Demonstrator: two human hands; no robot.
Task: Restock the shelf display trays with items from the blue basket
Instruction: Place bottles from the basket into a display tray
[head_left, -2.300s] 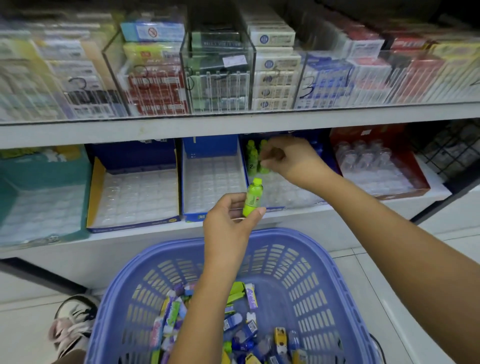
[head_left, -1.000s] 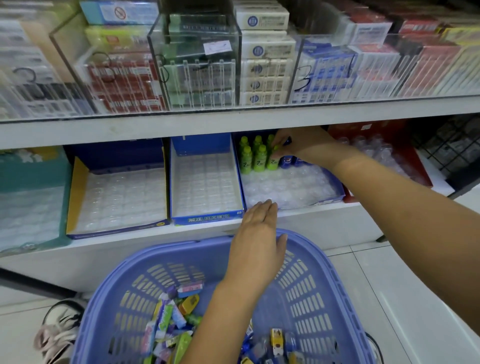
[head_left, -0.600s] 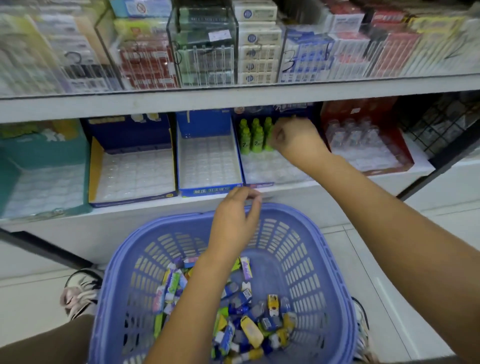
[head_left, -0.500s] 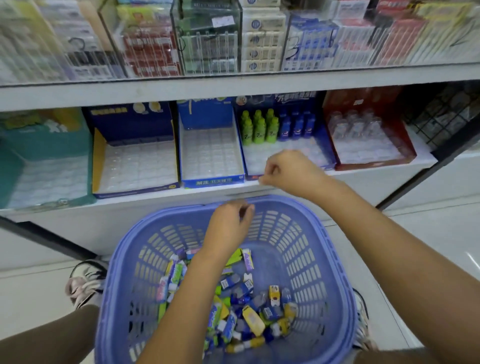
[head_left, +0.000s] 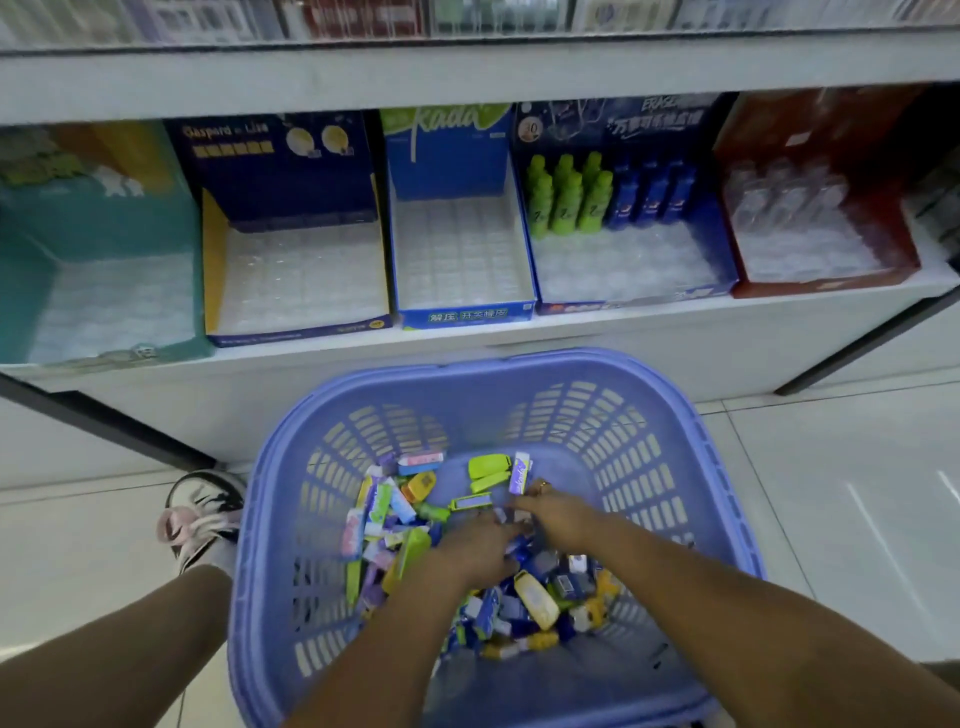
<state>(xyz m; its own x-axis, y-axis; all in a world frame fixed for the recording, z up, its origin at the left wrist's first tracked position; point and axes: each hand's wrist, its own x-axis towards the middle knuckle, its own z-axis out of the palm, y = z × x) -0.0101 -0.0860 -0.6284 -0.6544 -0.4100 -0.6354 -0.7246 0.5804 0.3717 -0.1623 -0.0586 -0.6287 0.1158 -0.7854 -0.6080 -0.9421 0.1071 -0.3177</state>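
Observation:
The blue basket (head_left: 519, 366) stands on the floor below the shelf, with a pile of small colourful items (head_left: 395, 514) in its bottom. Both my hands are down inside it. My left hand (head_left: 475, 551) lies on the pile with its fingers spread among the items. My right hand (head_left: 558, 517) touches the pile beside it, fingers reaching left near a purple packet (head_left: 521, 472). Neither hand plainly grips anything. On the shelf, the dark blue tray (head_left: 724, 249) holds green bottles (head_left: 569, 200) and blue bottles (head_left: 652, 192) at its back.
Left of that tray stand a blue tray (head_left: 467, 315), a navy and yellow tray (head_left: 212, 260) and a teal tray (head_left: 98, 223), all showing bare clear inserts. A red tray (head_left: 831, 283) with clear bottles is at the right. My leg (head_left: 104, 654) and shoe (head_left: 202, 514) are left of the basket.
My right hand left the green bottles in the dark blue tray and came down into the basket. My left hand dropped from the rim onto the pile. The view tilted downward.

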